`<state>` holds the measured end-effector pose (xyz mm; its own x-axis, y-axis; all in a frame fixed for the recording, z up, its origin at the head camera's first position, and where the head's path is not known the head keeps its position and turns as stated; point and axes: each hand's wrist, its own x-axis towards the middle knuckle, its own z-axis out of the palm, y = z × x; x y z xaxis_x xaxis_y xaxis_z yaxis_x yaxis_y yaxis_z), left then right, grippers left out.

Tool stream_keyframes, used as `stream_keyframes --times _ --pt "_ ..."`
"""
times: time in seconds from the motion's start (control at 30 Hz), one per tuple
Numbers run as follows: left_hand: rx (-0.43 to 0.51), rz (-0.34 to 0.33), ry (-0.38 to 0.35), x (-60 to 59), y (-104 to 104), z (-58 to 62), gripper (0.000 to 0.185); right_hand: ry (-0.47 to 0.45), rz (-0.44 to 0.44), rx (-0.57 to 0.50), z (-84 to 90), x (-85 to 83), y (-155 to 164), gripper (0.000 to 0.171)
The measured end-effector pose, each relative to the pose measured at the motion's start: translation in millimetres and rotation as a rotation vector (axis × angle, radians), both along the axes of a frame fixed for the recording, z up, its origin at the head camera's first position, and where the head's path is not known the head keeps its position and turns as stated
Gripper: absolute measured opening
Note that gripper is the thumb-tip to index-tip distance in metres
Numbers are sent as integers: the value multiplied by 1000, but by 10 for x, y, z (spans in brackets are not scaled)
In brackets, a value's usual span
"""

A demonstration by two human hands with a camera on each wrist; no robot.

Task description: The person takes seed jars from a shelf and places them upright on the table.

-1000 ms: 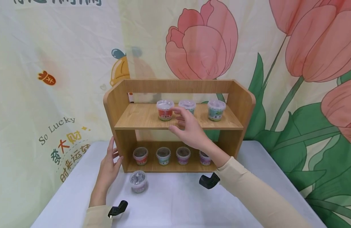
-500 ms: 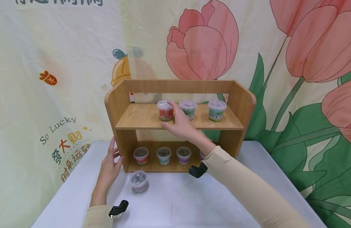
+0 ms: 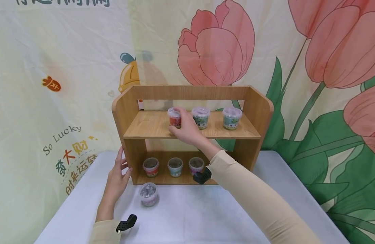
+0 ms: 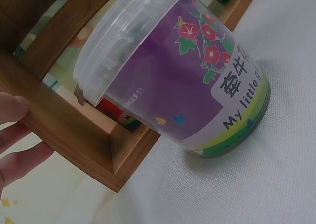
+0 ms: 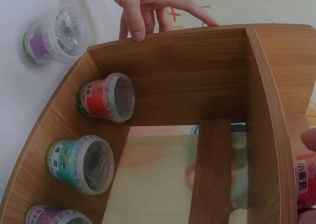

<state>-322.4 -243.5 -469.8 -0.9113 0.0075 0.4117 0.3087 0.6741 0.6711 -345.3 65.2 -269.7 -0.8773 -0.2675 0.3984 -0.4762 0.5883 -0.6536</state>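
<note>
My right hand [image 3: 187,127] holds a red-labelled lidded plastic cup [image 3: 174,121] on the upper shelf, thumb low at its front and fingers at its lid. In the right wrist view, fingertips flank this red cup [image 5: 305,182] at the right edge. My left hand [image 3: 115,179] rests against the outside of the left panel of the wooden shelf unit [image 3: 192,137]; in the left wrist view its fingers [image 4: 24,162] lie by the panel's edge. Near that hand, a purple-labelled lidded cup [image 3: 149,195] stands on the table, large in the left wrist view.
Two lidded cups with green and blue-green labels, one [image 3: 201,118] beside my right hand and one [image 3: 232,118] farther right, share the upper shelf. Below are a red cup [image 3: 151,167], a blue-green cup [image 3: 175,167] and a purple cup [image 3: 196,165]. A flowered cloth [image 3: 218,44] hangs behind.
My right hand has moved left along the upper shelf, from before the middle cup to the red cup, and now holds it. The left hand has stayed at the panel.
</note>
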Motion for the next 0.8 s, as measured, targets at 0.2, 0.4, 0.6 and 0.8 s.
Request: stream_keyframes --times 0.2,0.4,0.6,0.8 --pt "-5 1 9 5 0 2 110 24 -2 19 -18 -16 8 63" --pt "-10 0 12 3 -4 8 110 50 6 40 -46 -32 29 58" --pt "-9 5 18 -6 -2 8 110 62 29 47 -42 -14 50 57" --pt "-12 6 17 -5 -3 9 111 70 48 48 -43 11 60 56"
